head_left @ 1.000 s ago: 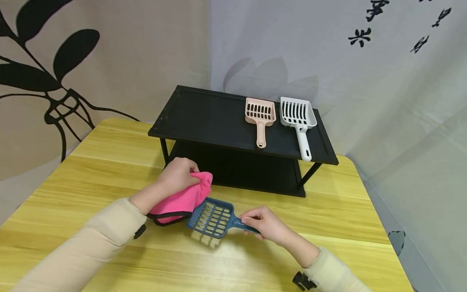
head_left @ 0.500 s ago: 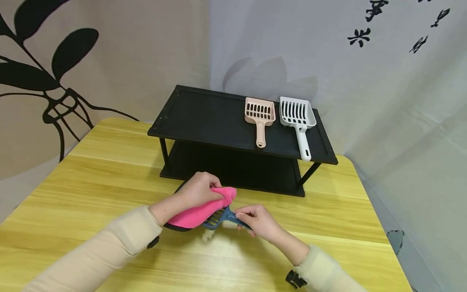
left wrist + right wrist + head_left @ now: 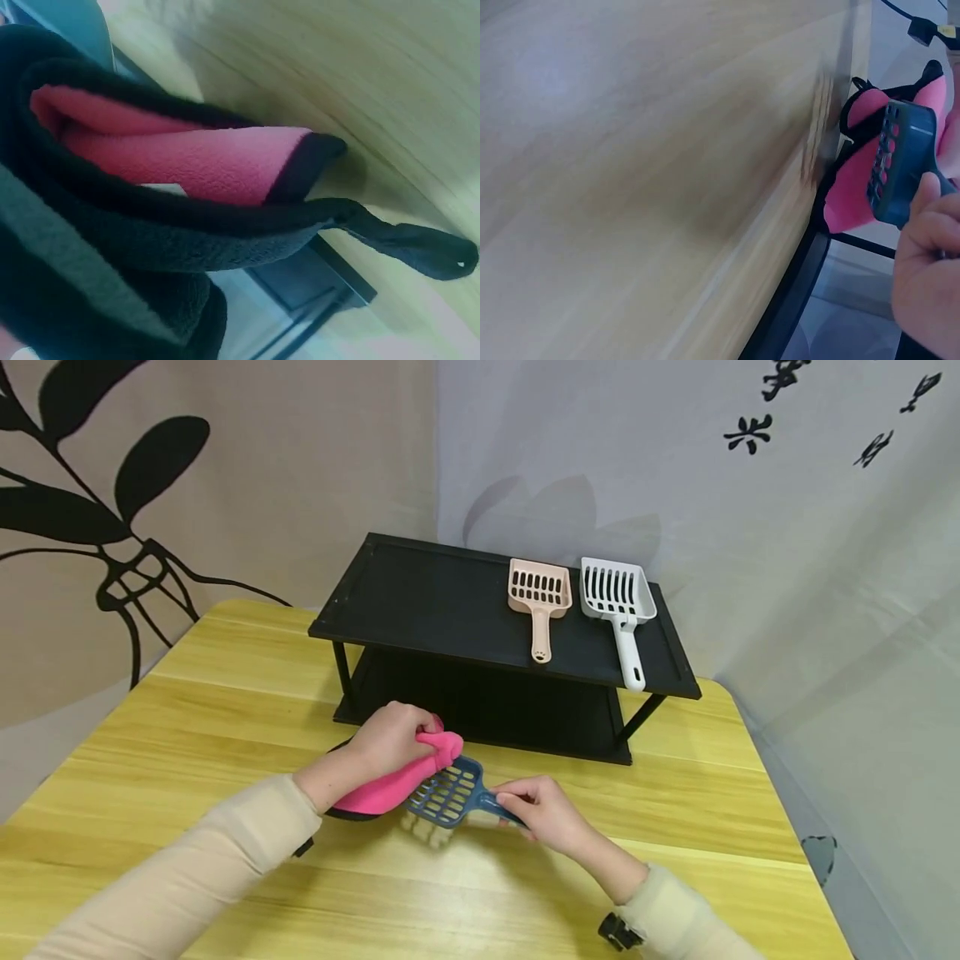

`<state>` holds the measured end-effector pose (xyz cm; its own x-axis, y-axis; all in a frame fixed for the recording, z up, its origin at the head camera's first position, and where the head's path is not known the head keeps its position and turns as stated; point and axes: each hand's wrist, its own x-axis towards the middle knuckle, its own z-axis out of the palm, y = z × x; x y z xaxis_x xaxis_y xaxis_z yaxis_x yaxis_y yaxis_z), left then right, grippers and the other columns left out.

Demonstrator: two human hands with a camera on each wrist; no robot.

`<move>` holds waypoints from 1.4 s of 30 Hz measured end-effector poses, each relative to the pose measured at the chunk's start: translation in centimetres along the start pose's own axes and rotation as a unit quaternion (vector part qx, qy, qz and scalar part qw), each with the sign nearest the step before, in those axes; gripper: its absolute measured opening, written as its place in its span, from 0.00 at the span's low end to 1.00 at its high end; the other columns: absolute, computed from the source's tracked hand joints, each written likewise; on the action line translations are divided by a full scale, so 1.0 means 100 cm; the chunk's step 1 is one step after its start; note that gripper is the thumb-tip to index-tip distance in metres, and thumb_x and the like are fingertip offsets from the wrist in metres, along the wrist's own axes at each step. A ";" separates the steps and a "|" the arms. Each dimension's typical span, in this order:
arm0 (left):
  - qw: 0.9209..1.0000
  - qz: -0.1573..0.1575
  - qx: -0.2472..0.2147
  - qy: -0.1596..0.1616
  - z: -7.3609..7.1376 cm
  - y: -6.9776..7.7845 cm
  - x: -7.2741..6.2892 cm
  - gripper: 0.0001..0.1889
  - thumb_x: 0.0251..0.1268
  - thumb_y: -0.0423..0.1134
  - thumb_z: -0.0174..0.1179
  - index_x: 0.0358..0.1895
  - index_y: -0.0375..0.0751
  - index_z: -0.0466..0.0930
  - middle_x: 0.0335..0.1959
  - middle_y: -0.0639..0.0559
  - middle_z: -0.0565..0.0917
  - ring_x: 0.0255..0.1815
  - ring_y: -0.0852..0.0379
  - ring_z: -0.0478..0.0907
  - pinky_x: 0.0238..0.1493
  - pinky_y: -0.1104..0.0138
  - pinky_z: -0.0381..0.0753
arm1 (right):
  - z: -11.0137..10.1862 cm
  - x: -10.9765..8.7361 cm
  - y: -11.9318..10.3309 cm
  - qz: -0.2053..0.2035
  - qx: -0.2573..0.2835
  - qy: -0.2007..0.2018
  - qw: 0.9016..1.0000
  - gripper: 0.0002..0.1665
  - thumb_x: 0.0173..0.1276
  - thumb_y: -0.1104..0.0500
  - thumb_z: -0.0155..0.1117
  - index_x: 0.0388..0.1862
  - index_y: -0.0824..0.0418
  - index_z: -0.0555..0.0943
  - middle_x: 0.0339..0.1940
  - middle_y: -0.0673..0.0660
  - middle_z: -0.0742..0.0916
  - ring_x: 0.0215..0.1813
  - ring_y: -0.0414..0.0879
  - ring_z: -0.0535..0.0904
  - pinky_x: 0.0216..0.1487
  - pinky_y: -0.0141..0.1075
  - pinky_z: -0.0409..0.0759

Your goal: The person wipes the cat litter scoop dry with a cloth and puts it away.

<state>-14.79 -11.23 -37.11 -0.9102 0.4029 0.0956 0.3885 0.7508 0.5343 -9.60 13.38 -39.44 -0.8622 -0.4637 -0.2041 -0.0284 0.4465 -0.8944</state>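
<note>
A blue slotted litter scoop [image 3: 447, 793] is held above the table, its handle pinched between the thumb and fingers of my right hand [image 3: 546, 814]. My left hand [image 3: 390, 742] grips a pink cloth [image 3: 390, 787] with black edging, which lies against the far left part of the scoop's head and covers some of it. In the left wrist view the folded cloth [image 3: 202, 161] fills much of the picture, its black hanging loop [image 3: 435, 251] dangling. The right wrist view catches the scoop [image 3: 907, 161] edge-on in front of the cloth.
Behind the hands stands a two-tier black rack [image 3: 435, 602]. On its top shelf lie a pink-beige litter scoop [image 3: 540, 589] and a white one [image 3: 618, 593], handles toward me. The wooden table [image 3: 480, 902] spreads below, with printed fabric behind.
My left hand slid the cloth right over the scoop's head, then drew it partly back left, baring more slots. My right hand keeps its grip on the handle, shifting only slightly.
</note>
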 end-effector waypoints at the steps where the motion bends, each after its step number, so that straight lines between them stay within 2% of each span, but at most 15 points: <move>1: 1.000 -0.001 0.005 0.004 -0.002 -0.001 0.000 0.06 0.54 0.33 0.65 0.22 0.42 0.80 0.18 0.55 0.73 0.21 0.61 0.64 0.22 0.74 0.60 | -0.002 -0.001 0.000 0.001 0.000 -0.001 1.000 0.15 0.70 0.60 0.55 0.48 0.69 0.82 0.26 0.69 0.84 0.10 0.37 0.61 0.13 0.26 0.62; 3: 1.000 -0.004 0.020 0.012 -0.005 -0.004 0.001 0.07 0.54 0.32 0.65 0.21 0.41 0.78 0.17 0.55 0.72 0.21 0.61 0.64 0.23 0.74 0.61 | -0.005 -0.002 0.001 0.007 0.006 -0.004 1.000 0.15 0.68 0.60 0.57 0.47 0.69 0.82 0.26 0.68 0.84 0.10 0.37 0.61 0.13 0.26 0.62; 7: 0.999 -0.008 0.040 0.030 -0.012 -0.014 0.000 0.05 0.53 0.32 0.65 0.23 0.39 0.79 0.18 0.54 0.75 0.21 0.60 0.66 0.25 0.72 0.65 | -0.011 -0.007 0.002 0.021 0.013 -0.010 1.000 0.15 0.61 0.61 0.64 0.45 0.68 0.82 0.24 0.59 0.83 0.12 0.37 0.61 0.14 0.26 0.62; 10: 0.998 -0.023 0.018 0.048 -0.018 -0.022 -0.002 0.03 0.53 0.33 0.66 0.26 0.39 0.82 0.21 0.52 0.79 0.22 0.60 0.68 0.26 0.71 0.69 | -0.017 -0.012 0.005 0.031 0.013 -0.019 0.999 0.16 0.57 0.62 0.68 0.45 0.67 0.81 0.26 0.52 0.80 0.13 0.37 0.62 0.14 0.26 0.63; 15: 0.995 -0.045 -0.034 0.088 -0.030 -0.035 -0.009 0.04 0.52 0.34 0.68 0.28 0.38 0.83 0.23 0.50 0.82 0.22 0.58 0.70 0.26 0.70 0.71 | -0.027 -0.015 0.011 0.042 0.029 -0.011 0.999 0.18 0.57 0.64 0.67 0.47 0.68 0.77 0.29 0.53 0.80 0.14 0.37 0.62 0.15 0.26 0.63; 19: 0.992 -0.059 -0.050 0.104 -0.038 -0.038 -0.014 0.04 0.53 0.34 0.67 0.31 0.38 0.83 0.24 0.49 0.82 0.22 0.57 0.70 0.25 0.70 0.69 | -0.032 -0.012 0.016 0.047 0.054 0.002 0.997 0.18 0.60 0.64 0.64 0.48 0.71 0.77 0.26 0.55 0.82 0.13 0.37 0.64 0.15 0.26 0.62; 26: 0.990 -0.066 -0.073 0.100 -0.037 -0.025 -0.015 0.05 0.53 0.35 0.67 0.32 0.40 0.84 0.25 0.50 0.83 0.22 0.57 0.70 0.23 0.71 0.70 | -0.029 -0.005 0.014 0.066 0.060 0.028 0.996 0.20 0.64 0.61 0.59 0.50 0.74 0.76 0.19 0.51 0.82 0.11 0.37 0.61 0.15 0.27 0.60; 31: 0.987 -0.060 -0.117 0.095 -0.024 -0.011 -0.013 0.04 0.52 0.36 0.68 0.30 0.40 0.84 0.24 0.50 0.83 0.23 0.59 0.71 0.24 0.71 0.72 | -0.014 0.002 0.002 0.086 0.080 0.045 0.992 0.21 0.65 0.60 0.57 0.51 0.74 0.75 0.16 0.50 0.80 0.10 0.37 0.57 0.15 0.28 0.56; 36: 0.983 -0.050 -0.161 0.074 -0.008 0.009 -0.012 0.05 0.51 0.38 0.69 0.28 0.42 0.84 0.24 0.52 0.83 0.24 0.60 0.73 0.25 0.71 0.74 | -0.004 0.009 -0.009 0.097 0.114 0.045 0.988 0.18 0.66 0.59 0.56 0.46 0.74 0.75 0.15 0.49 0.78 0.10 0.37 0.56 0.15 0.28 0.55; 38: 0.985 -0.043 -0.156 0.067 -0.002 0.014 -0.012 0.05 0.51 0.38 0.69 0.27 0.43 0.83 0.23 0.53 0.82 0.24 0.60 0.72 0.25 0.71 0.74 | -0.004 0.011 -0.011 0.098 0.134 0.038 0.986 0.14 0.66 0.60 0.56 0.41 0.72 0.75 0.15 0.48 0.77 0.10 0.36 0.56 0.14 0.28 0.55; 42: 0.991 -0.027 -0.111 0.069 0.006 0.019 -0.012 0.05 0.50 0.38 0.70 0.28 0.44 0.83 0.21 0.55 0.80 0.22 0.62 0.70 0.23 0.74 0.72 | -0.008 0.012 -0.012 0.106 0.191 0.016 0.976 0.06 0.66 0.62 0.55 0.32 0.65 0.74 0.15 0.47 0.75 0.09 0.34 0.57 0.14 0.26 0.54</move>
<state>-12.83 -9.99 -36.71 -0.9458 0.2784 0.1672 0.3111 0.6293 0.7122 -10.99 12.90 -38.30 -0.8444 -0.3646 -0.3925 0.3367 0.2089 -0.9182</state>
